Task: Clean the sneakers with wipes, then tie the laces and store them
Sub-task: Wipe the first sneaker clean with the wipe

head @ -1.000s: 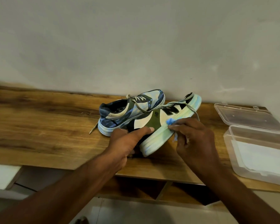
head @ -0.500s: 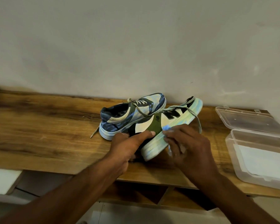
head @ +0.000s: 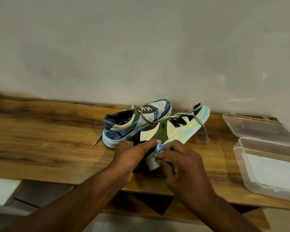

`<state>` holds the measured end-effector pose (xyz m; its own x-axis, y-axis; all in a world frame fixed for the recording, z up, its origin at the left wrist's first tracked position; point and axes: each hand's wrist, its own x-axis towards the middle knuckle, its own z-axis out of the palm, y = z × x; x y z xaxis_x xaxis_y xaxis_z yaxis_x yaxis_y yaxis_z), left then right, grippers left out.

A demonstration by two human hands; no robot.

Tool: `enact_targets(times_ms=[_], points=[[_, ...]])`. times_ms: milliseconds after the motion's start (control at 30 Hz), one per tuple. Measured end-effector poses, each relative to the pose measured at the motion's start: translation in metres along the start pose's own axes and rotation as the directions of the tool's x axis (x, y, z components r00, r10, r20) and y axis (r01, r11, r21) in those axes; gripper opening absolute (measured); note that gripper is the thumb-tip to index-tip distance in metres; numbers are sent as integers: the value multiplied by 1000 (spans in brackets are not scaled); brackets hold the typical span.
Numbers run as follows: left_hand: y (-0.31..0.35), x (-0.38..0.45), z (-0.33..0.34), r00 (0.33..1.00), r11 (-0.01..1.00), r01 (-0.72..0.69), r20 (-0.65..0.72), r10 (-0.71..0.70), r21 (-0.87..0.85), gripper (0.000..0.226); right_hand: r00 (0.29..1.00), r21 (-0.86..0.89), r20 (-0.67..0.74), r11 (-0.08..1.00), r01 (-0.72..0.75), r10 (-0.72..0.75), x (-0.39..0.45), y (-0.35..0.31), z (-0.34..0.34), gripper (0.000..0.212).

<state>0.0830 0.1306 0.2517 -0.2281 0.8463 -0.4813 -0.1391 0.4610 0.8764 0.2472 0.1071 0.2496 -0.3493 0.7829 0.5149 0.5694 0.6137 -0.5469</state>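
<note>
Near the worktop's (head: 40, 148) back edge, the left hand (head: 132, 158) grips the tilted sneaker's (head: 174, 129) heel, thumb along its side, hiding that end. The right hand (head: 182, 164), fingers curled, pinches a blue wipe (head: 158, 147) against the sole; most of the wipe is covered. The second sneaker (head: 134, 123) stands behind it.

Plain grey-white wall (head: 141, 47), long wood-grain shelf (head: 40, 139), pale tiled floor (head: 132, 223) below
</note>
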Motion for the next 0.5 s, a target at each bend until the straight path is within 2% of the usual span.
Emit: enact_targets(times_ms=[33,100,200,267,500], points=[[1,0,0,1000,1000,3,0,-3,-1,32,1000,-8,26,1000,7,-7,-1,-1,1,21],[1,0,0,1000,1000,2,-3,-2,-4,35,999,-19,-8,999,-44,44,3,5,-5,25],[0,1,-1,1000,1000,11,4,-11,-6,43,966,48,-136,975,-216,220,14,25,-20,28],[0,1,-1,1000,1000,10,5,-10,-7,44,936,123,-165,948,-294,312,18,35,-26,28],[5,-5,-3,1000,1000,13,26,-13,22,36,909,179,-191,923,-339,371,16,41,-24,38]])
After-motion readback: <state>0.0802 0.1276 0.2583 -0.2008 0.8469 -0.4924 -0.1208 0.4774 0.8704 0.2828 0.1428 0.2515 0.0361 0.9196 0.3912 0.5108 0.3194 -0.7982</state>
